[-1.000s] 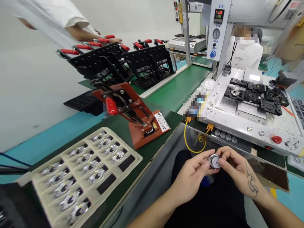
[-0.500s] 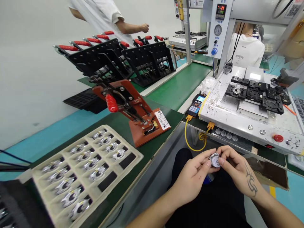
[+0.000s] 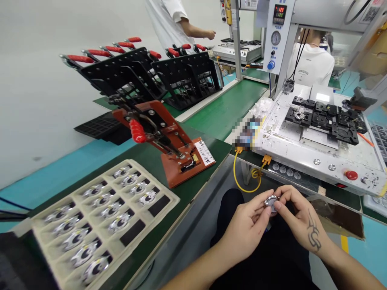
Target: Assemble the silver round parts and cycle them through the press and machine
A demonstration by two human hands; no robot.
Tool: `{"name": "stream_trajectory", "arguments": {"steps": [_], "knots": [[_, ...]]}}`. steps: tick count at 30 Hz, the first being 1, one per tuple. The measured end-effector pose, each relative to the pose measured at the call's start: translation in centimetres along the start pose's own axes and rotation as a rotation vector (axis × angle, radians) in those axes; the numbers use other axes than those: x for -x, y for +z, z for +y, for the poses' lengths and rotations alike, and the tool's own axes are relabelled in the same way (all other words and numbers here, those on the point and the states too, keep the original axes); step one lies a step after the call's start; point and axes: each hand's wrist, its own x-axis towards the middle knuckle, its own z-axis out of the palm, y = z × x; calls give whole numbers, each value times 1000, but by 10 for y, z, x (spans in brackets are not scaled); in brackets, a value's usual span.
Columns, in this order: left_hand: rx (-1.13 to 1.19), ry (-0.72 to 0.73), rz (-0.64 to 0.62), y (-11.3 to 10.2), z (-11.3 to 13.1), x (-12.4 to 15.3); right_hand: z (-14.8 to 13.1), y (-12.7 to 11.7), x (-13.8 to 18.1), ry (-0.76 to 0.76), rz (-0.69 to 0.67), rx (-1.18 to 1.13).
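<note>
Above my lap, a round silver watch case point(image 3: 271, 202) with a pale printed disc in it is pinched between both hands. My left hand point(image 3: 249, 223) grips its left edge with thumb and fingertips. From the other side, my right hand point(image 3: 298, 219) holds the rim, its thumb over the disc. To the left, a cream tray point(image 3: 173, 197) carries several shiny silver case parts in its compartments. Behind the tray stands a red-brown toggle press point(image 3: 181, 153) with a red handle.
A white heated press machine point(image 3: 290, 149) with black fixtures stands at the right, with a red button in front. A yellow cable point(image 3: 236, 177) hangs from the bench edge. Black toggle presses point(image 3: 121, 72) line the back left. Two other people are beyond the benches.
The watch case is tilted slightly differently in my fingers, and both hands still hold it. The person at the back has moved right. The view has shifted a little.
</note>
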Motion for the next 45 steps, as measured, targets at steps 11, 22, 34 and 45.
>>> {"name": "stream_trajectory", "arguments": {"steps": [11, 22, 34, 45], "knots": [[-463, 52, -112, -21, 8, -8, 22, -1, -8, -230, -120, 222], [-17, -6, 119, -10, 8, -11, 9, 18, -14, 258, 6, -397], [-77, -20, 127, -16, 20, -8, 6, -9, -24, -263, -289, 102], [-1036, 858, 563, -133, 147, -28, -12, -16, -72, -556, -118, 301]]}}
